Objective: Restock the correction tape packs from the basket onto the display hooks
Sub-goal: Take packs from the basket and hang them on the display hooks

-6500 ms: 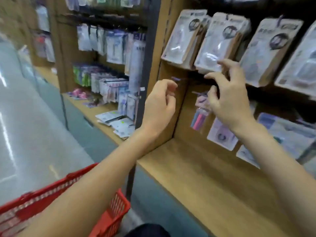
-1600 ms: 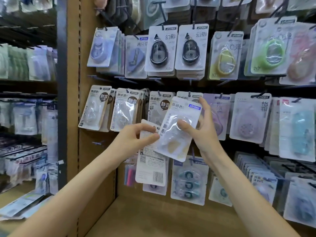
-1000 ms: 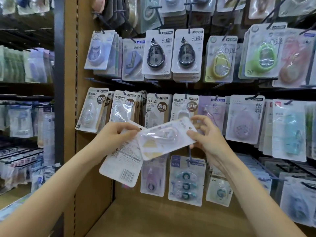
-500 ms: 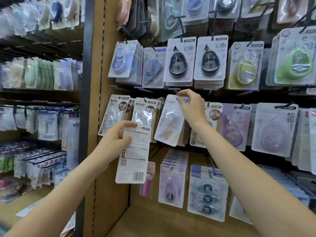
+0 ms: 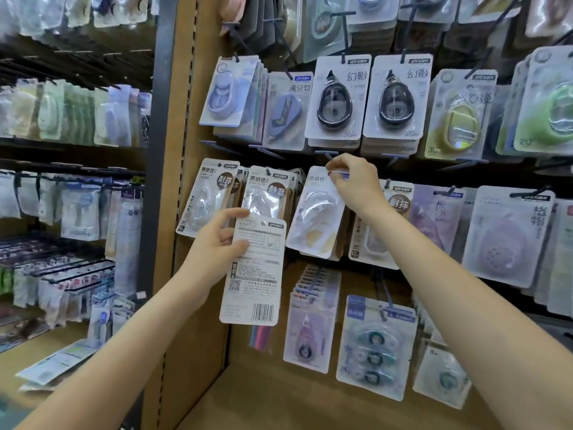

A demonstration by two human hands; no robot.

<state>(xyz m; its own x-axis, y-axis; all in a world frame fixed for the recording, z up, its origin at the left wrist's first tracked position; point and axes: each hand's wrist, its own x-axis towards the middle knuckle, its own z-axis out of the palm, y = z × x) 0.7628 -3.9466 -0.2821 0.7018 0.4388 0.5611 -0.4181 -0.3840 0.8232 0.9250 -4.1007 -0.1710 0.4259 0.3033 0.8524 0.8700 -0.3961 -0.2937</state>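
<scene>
My right hand point(image 5: 353, 181) pinches the top edge of a clear-fronted correction tape pack point(image 5: 316, 215), held at a display hook point(image 5: 328, 155) in the middle row of the wooden board. The pack hangs tilted in front of other packs of the same kind. My left hand point(image 5: 214, 249) grips a second correction tape pack point(image 5: 252, 271) by its upper left edge, its printed back with a barcode turned towards me, below and left of the first one. The basket is out of view.
The board carries rows of hooks full of correction tape packs point(image 5: 335, 100) above, beside and below my hands. A wooden shelf point(image 5: 279, 398) runs underneath. A dark upright post point(image 5: 156, 150) separates this bay from another shelf of hanging goods point(image 5: 71, 119) on the left.
My right hand has stayed at the middle-row hook with the clear pack hanging from its fingers. My left hand keeps holding the second pack, a little closer to the board.
</scene>
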